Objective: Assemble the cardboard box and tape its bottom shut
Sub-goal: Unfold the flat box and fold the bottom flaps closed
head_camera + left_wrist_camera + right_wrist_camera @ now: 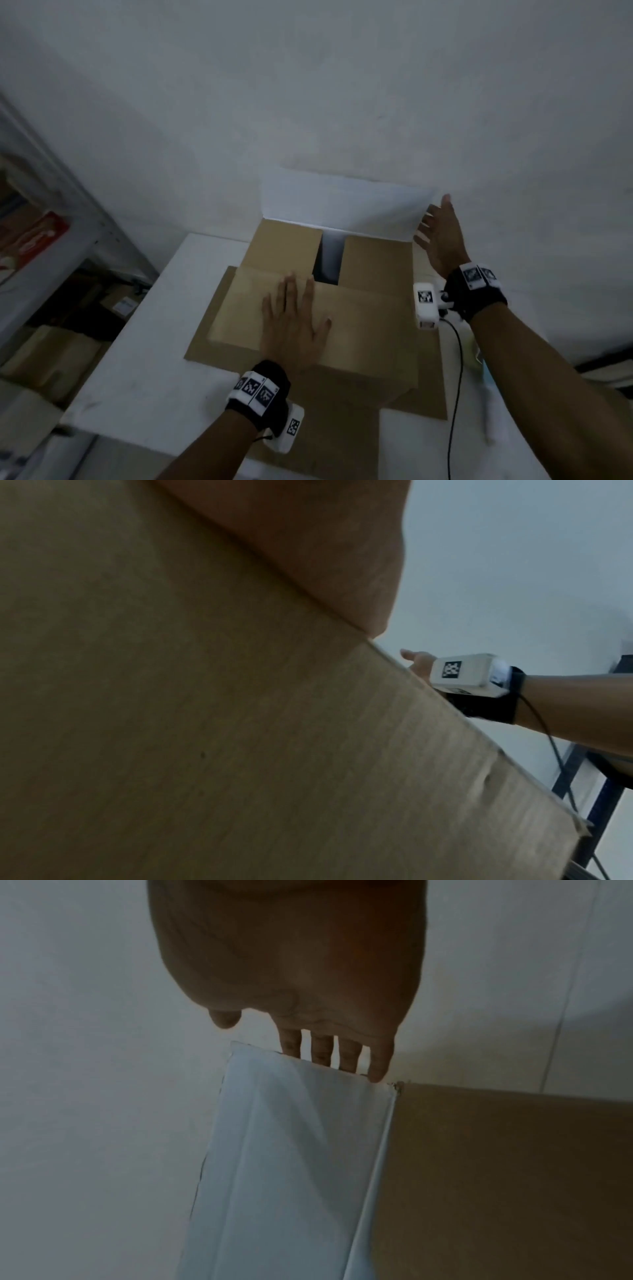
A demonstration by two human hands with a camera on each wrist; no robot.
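Your left hand (294,329) presses flat on the box's (370,342) near flap; your right hand (442,236), fingers straight, reaches the upright far flap (342,209). Taping remains.

brown corrugated cardboard box (359,308): plain tan outside, no print
upright far flap of the box (342,209): white face
rectangular table top (154,342): white
fabric wrist bands (270,394): black, bearing white tags with black square code patterns
thin cable (457,377): black
wall (308,85): pale grey-white
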